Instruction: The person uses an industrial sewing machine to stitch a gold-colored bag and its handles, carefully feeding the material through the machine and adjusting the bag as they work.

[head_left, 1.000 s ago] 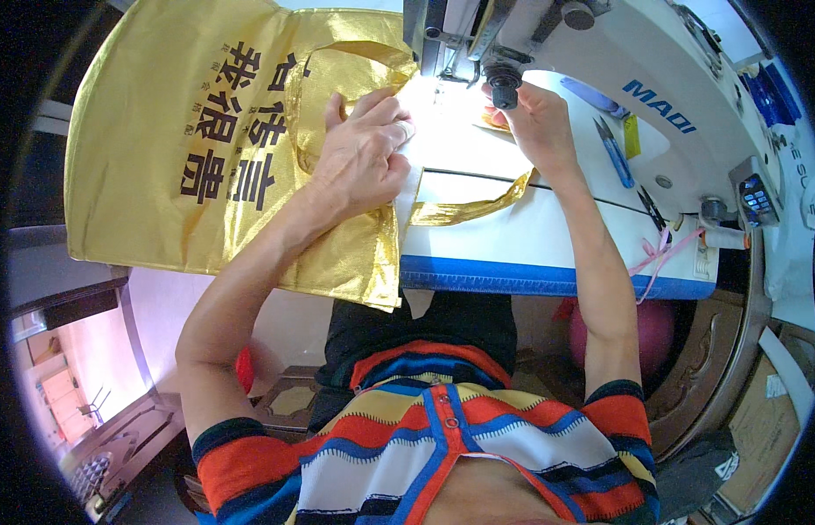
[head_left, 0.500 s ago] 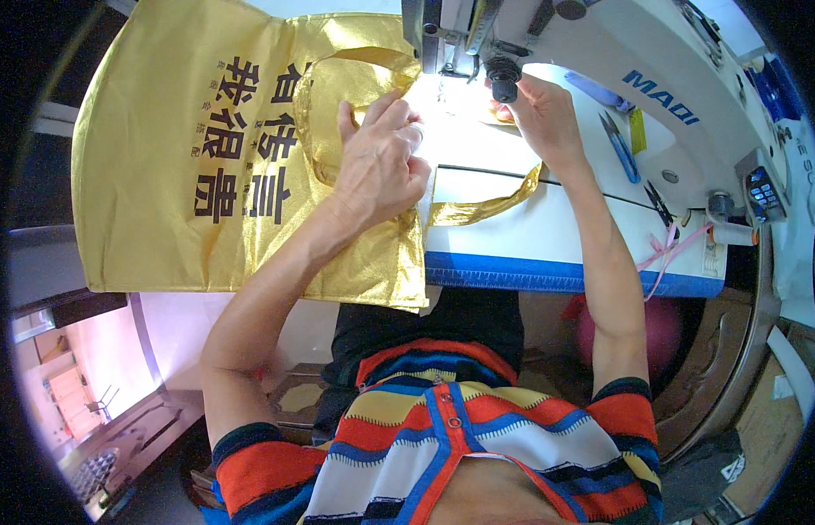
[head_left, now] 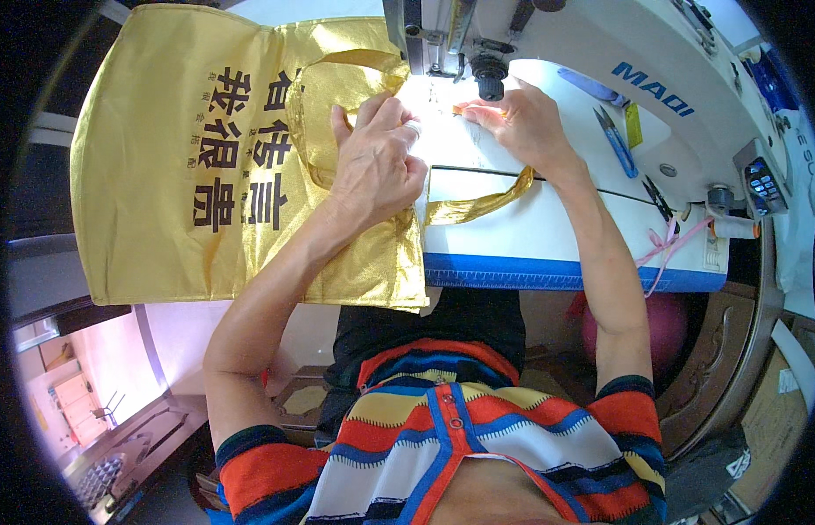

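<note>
A gold tote bag (head_left: 154, 149) with dark printing lies flat on the left of the white sewing machine bed. My left hand (head_left: 377, 157) rests on the bag's right part, fingers bent and closed on its material near the edge, little finger apart. A gold handle loop (head_left: 298, 131) curves around beside this hand. Another gold strap (head_left: 477, 208) leaves the bag's edge, arcs rightward and passes behind my right wrist. My right hand (head_left: 526, 127) pinches a small gold end, seemingly of that strap, right of the needle area. Bright lamp glare hides details there.
The sewing machine's arm (head_left: 600, 52) overhangs the work, with a black knob (head_left: 489, 79) close to my right hand. Blue-handled snips (head_left: 616, 144), dark tweezers-like tools (head_left: 661, 206), a thread spool (head_left: 733, 228) and pink ribbon (head_left: 663, 249) lie to the right. A blue strip (head_left: 512, 271) edges the table.
My right hand has come slightly left and down, bringing the pinched gold end out from behind the black knob into view. My left hand and the bag stay nearly in place.
</note>
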`<state>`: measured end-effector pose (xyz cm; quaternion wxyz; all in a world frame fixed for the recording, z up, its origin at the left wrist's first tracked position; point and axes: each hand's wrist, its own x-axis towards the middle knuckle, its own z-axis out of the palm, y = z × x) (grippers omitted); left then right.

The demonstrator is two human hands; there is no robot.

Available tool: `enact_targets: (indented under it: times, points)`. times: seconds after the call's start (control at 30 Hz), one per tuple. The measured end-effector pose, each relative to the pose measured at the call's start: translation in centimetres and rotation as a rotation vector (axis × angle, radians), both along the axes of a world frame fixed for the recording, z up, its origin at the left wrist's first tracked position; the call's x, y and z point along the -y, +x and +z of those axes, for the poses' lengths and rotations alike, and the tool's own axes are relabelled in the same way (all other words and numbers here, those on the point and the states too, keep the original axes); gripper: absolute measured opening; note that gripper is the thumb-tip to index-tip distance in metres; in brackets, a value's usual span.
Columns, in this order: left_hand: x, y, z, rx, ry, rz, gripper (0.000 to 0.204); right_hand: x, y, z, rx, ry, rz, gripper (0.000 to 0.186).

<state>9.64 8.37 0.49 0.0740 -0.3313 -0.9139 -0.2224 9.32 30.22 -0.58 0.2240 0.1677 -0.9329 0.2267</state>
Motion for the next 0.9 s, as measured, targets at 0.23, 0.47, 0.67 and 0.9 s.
enact_targets:
  times: [0.23, 0.47, 0.67, 0.9]
  points:
    - [-0.1, -0.5, -0.4, -0.049, 0.007, 0.002, 0.028, 0.3, -0.6, 0.8, 0.008, 0.168, -0.107, 0.027]
    - [-0.5, -0.8, -0.6, -0.044, 0.077, 0.037, 0.024, -0.4, -1.5, -0.7, -0.109, 0.201, -0.126, 0.044]
    - [-0.3, -1.0, -0.9, -0.071, 0.027, 0.059, 0.021, -1.0, -0.6, 1.0, 0.152, -0.104, 0.040, 0.038]
    - [-0.2, -1.3, -0.7, -0.081, 0.040, 0.034, 0.018, -0.3, -1.0, 1.6, 0.337, -0.515, 0.012, 0.024]
